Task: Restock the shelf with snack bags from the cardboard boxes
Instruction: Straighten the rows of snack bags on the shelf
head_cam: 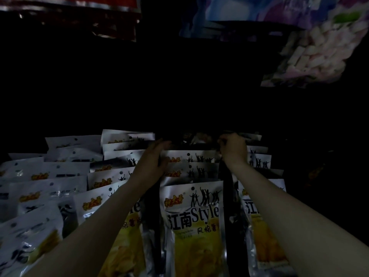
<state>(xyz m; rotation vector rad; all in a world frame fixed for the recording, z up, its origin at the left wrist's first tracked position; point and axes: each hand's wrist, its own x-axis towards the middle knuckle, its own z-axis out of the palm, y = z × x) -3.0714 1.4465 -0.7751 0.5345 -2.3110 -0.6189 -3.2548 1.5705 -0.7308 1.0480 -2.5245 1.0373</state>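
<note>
Silver and yellow snack bags stand in rows on a dim shelf; the front bag of the middle row (192,220) faces me. Both my arms reach to the back of that row. A snack bag in deep shadow (196,137) sits there between my hands. My left hand (153,158) lies with straight fingers against the left edge of the row, its fingertips at the shadowed bag. My right hand (233,149) has curled fingers pinching that bag's upper right corner. No cardboard box is in view.
More rows of the same bags fill the shelf to the left (60,188) and right (261,214). Above hang a red bag (75,9), a blue and purple bag (249,11) and a bag of pale candies (311,56). The shelf's back is black.
</note>
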